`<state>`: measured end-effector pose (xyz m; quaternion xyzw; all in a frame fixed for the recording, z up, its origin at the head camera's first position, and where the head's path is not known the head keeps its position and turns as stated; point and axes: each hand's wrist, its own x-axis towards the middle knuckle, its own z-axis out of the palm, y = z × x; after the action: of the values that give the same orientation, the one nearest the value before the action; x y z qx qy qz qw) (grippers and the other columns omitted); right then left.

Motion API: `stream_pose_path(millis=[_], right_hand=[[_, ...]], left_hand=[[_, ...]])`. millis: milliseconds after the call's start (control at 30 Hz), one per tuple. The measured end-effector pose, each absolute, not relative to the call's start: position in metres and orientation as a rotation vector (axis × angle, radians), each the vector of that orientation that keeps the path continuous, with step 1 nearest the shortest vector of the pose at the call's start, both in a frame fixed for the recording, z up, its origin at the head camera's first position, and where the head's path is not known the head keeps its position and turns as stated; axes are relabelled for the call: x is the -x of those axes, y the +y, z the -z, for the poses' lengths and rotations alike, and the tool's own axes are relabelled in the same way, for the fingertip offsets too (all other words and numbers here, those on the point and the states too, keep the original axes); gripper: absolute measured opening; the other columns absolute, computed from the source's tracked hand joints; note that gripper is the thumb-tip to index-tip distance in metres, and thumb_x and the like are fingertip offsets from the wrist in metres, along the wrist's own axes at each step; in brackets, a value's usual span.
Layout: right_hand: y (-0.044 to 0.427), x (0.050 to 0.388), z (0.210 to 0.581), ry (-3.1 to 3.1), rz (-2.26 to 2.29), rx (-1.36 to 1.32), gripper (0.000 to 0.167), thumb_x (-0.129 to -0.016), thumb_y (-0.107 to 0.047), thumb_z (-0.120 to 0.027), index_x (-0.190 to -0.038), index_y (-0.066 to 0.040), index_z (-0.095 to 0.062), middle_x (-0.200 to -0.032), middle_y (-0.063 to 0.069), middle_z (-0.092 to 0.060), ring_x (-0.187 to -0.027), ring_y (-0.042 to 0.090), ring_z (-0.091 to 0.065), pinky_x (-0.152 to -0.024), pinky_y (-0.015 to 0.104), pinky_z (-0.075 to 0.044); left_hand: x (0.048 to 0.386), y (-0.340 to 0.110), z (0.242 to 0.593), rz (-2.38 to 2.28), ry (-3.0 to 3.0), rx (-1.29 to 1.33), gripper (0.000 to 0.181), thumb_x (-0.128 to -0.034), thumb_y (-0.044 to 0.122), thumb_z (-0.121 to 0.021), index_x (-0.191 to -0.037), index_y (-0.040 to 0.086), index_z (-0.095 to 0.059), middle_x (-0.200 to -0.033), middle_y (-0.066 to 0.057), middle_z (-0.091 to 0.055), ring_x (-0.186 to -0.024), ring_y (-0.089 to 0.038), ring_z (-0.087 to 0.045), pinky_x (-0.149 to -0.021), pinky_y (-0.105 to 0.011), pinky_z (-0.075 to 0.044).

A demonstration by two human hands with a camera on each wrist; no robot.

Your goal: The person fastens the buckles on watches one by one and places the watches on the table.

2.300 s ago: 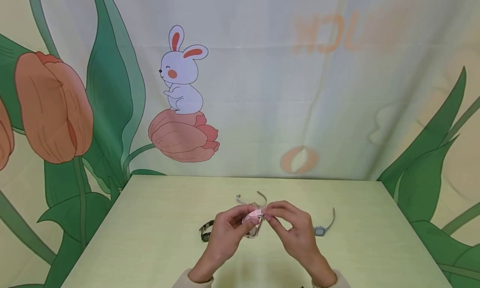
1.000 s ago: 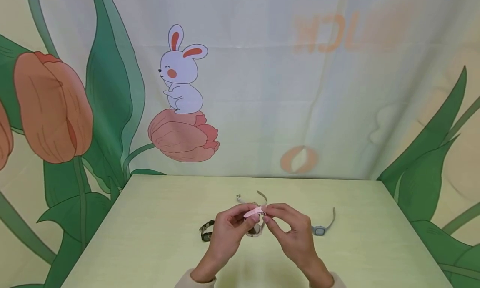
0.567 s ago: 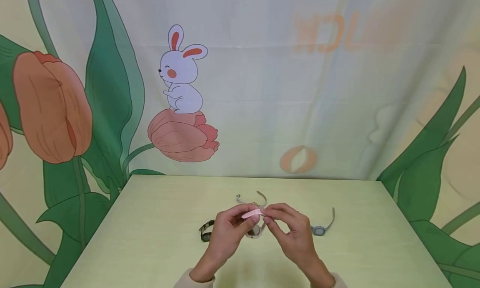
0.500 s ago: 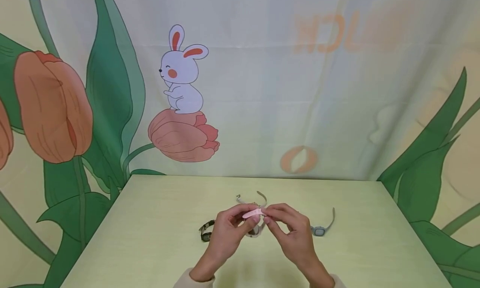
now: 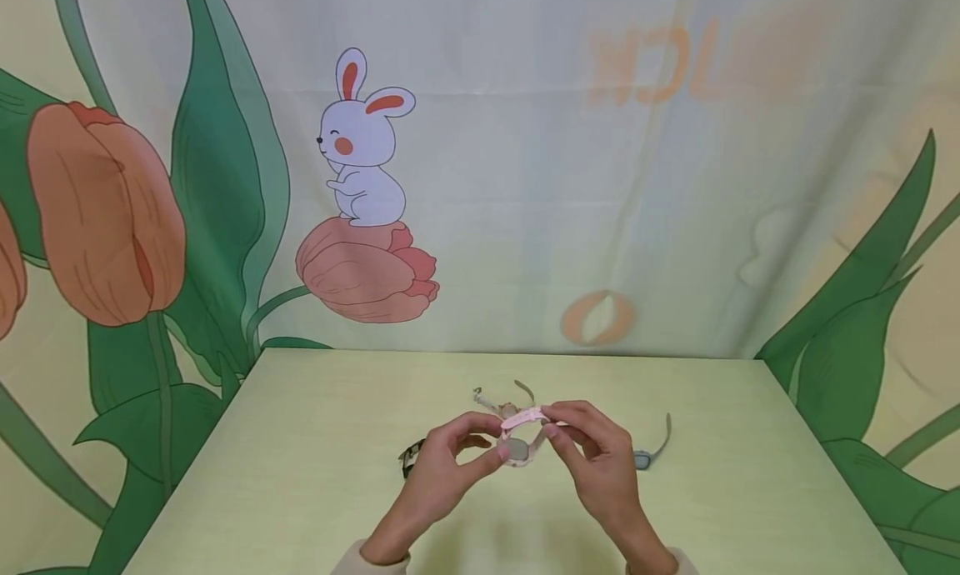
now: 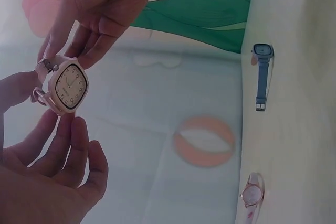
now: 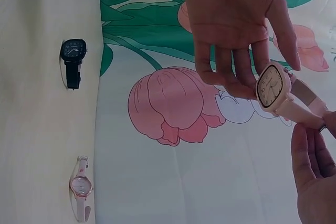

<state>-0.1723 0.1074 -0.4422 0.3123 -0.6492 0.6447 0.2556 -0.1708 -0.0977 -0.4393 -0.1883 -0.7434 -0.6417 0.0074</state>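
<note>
Watch (image 7: 271, 85), pink, held up over table (image 5: 300, 475). Left hand (image 5: 452, 461) pinches its case (image 5: 517, 450); right hand (image 5: 602, 452) pinches strap (image 5: 524, 418). Judgement: steady case firmly, handle strap lightly, avoid twisting.

Four watches (image 5: 516, 450), two hands (image 5: 446, 465), one table (image 5: 300, 508), one backdrop (image 5: 517, 225), one printed rabbit (image 5: 371, 193)
</note>
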Motion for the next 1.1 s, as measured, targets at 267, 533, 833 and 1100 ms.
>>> stream_pose_path(millis=[267,533,833,1100], right_hand=[[0.1083,0.171,0.446,-1.805,-1.778,-0.849,0.027,-0.087,0.017,-0.061,-0.112,0.008,-0.067,-0.105,0.016,-0.065,-0.102,0.011,-0.065,-0.087,0.024,-0.056],[0.1114,0.1687,0.4471,-1.993,-1.669,-0.812,0.026,-0.088,0.006,-0.067,-0.112,-0.005,-0.065,-0.106,0.012,-0.066,-0.101,0.012,-0.063,-0.084,0.027,-0.058],[0.108,0.1737,0.4458,-2.009,-1.313,-0.923,0.033,-0.083,0.003,-0.074,-0.112,-0.013,-0.072,-0.105,0.001,-0.07,-0.094,0.011,-0.067,-0.083,0.02,-0.052],[0.1058,0.1736,0.4474,-1.979,-1.249,-0.945,0.026,-0.082,0.007,-0.073,-0.102,-0.008,-0.076,-0.101,0.005,-0.068,-0.089,0.015,-0.066,-0.08,0.013,-0.051]], left_hand=[[0.1706,-0.095,0.4416,1.99,-2.318,0.533,0.02,-0.0889,0.022,-0.074,-0.107,0.015,-0.07,-0.108,-0.003,-0.071,-0.101,-0.013,-0.065,-0.098,-0.04,-0.05],[0.1696,-0.0956,0.4413,1.903,-2.289,0.507,0.018,-0.0882,0.025,-0.074,-0.106,0.022,-0.073,-0.105,0.004,-0.073,-0.108,-0.016,-0.064,-0.102,-0.047,-0.042],[0.1693,-0.0952,0.4431,1.815,-2.332,0.596,0.018,-0.0884,0.026,-0.074,-0.106,0.023,-0.07,-0.101,0.006,-0.07,-0.107,-0.013,-0.063,-0.103,-0.041,-0.044],[0.1671,-0.0925,0.443,1.8,-2.334,0.617,0.018,-0.0905,0.025,-0.071,-0.108,0.022,-0.068,-0.107,0.007,-0.069,-0.112,-0.014,-0.061,-0.108,-0.053,-0.036]])
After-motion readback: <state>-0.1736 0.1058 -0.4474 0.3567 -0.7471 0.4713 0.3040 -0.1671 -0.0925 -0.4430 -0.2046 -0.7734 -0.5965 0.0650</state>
